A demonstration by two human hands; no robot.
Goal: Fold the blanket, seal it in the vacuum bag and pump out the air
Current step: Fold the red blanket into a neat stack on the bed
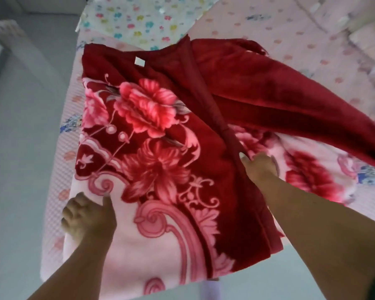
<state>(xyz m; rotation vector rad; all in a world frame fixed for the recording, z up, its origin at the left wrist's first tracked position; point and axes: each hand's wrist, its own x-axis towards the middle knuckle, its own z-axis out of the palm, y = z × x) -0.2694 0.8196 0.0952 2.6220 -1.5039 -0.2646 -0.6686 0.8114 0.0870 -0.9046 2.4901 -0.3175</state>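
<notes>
Blanket [160, 148] on bed [59, 161] part-folded (flap loose); left hand [89, 215] presses curled, right hand [259, 164] pinches hem; bagging, pumping remain.

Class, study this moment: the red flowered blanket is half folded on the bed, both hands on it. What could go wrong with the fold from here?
1. The blanket looks uneven: its dark red flap lies skewed to the right, so edges may not line up.
2. The near end overhangs the bed; it could slide off.
3. The left hand only presses flat while the right hand grips the border, so a pull might drag the layers askew.
</notes>
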